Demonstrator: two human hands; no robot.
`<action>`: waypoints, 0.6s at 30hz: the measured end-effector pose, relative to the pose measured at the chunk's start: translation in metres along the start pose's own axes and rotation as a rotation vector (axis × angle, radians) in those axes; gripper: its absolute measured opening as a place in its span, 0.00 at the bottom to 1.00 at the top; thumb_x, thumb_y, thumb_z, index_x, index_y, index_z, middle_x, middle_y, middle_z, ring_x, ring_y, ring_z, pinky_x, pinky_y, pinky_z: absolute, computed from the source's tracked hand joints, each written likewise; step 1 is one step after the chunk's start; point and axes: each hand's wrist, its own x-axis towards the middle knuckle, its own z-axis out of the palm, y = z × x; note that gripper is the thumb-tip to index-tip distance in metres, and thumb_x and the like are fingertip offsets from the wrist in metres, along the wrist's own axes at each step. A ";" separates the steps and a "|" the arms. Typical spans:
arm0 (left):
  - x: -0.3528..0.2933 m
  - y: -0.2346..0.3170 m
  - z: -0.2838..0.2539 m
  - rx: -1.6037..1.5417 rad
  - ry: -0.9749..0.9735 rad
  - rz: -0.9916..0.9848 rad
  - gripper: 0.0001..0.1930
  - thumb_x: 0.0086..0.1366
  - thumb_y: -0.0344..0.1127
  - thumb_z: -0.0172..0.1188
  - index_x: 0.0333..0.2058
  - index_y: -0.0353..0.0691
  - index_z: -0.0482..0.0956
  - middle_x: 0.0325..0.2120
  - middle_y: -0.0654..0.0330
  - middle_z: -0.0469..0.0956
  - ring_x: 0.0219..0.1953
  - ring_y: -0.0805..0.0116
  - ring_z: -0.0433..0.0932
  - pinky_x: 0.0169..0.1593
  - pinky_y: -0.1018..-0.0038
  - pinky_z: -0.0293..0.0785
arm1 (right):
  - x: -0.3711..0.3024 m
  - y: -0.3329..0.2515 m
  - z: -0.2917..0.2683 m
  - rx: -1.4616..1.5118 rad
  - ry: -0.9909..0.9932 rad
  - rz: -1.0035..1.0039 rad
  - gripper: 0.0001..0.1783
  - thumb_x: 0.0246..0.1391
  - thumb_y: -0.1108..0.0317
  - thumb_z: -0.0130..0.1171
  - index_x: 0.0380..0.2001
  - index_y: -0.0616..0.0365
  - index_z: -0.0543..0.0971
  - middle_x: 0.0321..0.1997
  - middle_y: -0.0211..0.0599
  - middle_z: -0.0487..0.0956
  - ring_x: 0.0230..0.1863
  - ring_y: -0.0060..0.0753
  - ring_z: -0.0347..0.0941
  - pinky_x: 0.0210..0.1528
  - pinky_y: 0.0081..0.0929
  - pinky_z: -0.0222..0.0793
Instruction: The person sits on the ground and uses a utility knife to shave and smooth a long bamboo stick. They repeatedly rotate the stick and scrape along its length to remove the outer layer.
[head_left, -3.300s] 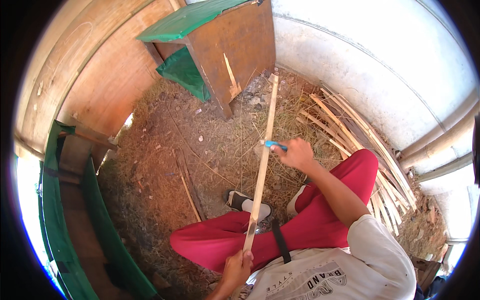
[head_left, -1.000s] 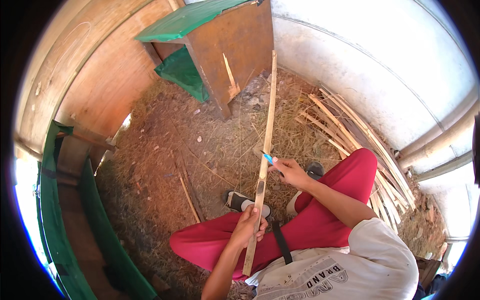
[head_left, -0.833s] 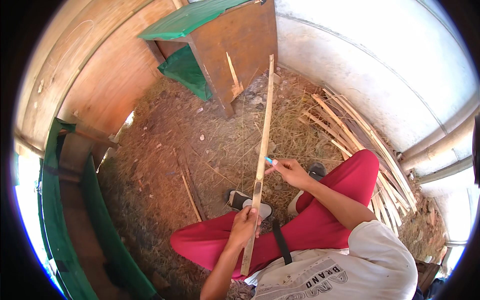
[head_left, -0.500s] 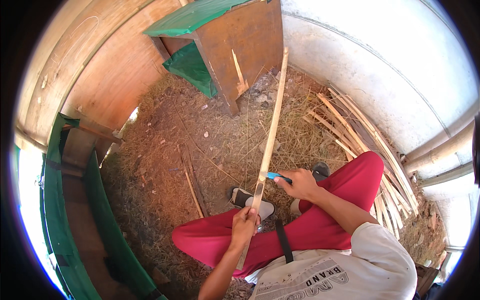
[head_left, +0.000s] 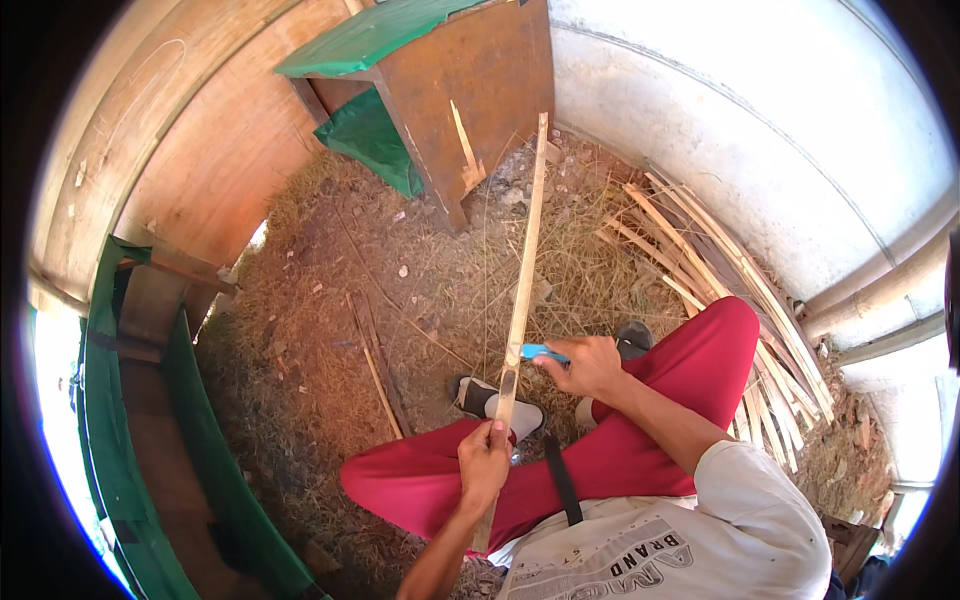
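Observation:
A long, pale bamboo strip (head_left: 527,250) slants up and away from my lap, its far end near the brown wooden stand. My left hand (head_left: 484,465) is wrapped round its lower part, just below a dark patch on the strip. My right hand (head_left: 585,367) grips a blue-handled cutter knife (head_left: 540,352). The knife's tip meets the strip's right edge at a pale node just above the dark patch. The blade itself is too small to make out. Both hands are over my crossed legs in red trousers.
A pile of split bamboo strips (head_left: 705,265) lies to the right by the pale wall. Ahead is the brown stand (head_left: 480,80) with a green cover. Green-lined boards (head_left: 190,400) run along the left. Thin sticks (head_left: 372,365) lie on the straw-strewn ground.
The bamboo strip's far end has swung a little left and toward me. Both hands keep their hold, with the knife still at the node. The whole view has shifted slightly.

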 end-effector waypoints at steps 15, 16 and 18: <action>-0.085 -0.001 -0.033 -0.121 -0.078 -0.186 0.14 0.75 0.37 0.51 0.33 0.34 0.75 0.15 0.66 0.68 0.16 0.81 0.64 0.19 0.80 0.60 | 0.037 0.039 -0.007 -0.087 0.037 0.258 0.25 0.58 0.39 0.58 0.41 0.47 0.88 0.18 0.41 0.80 0.24 0.47 0.80 0.28 0.42 0.76; -0.089 0.000 -0.034 -0.104 -0.075 -0.177 0.14 0.75 0.37 0.51 0.33 0.34 0.75 0.15 0.66 0.68 0.16 0.81 0.64 0.19 0.80 0.60 | 0.038 0.044 -0.005 -0.097 0.075 0.259 0.25 0.58 0.39 0.58 0.41 0.47 0.88 0.18 0.41 0.80 0.24 0.47 0.80 0.28 0.42 0.76; -0.108 -0.004 -0.044 -0.081 -0.078 -0.193 0.14 0.75 0.37 0.50 0.33 0.33 0.76 0.15 0.66 0.69 0.16 0.81 0.65 0.20 0.80 0.61 | 0.050 0.044 -0.020 -0.117 -0.011 0.323 0.25 0.58 0.40 0.58 0.42 0.47 0.88 0.18 0.42 0.80 0.23 0.47 0.80 0.29 0.42 0.76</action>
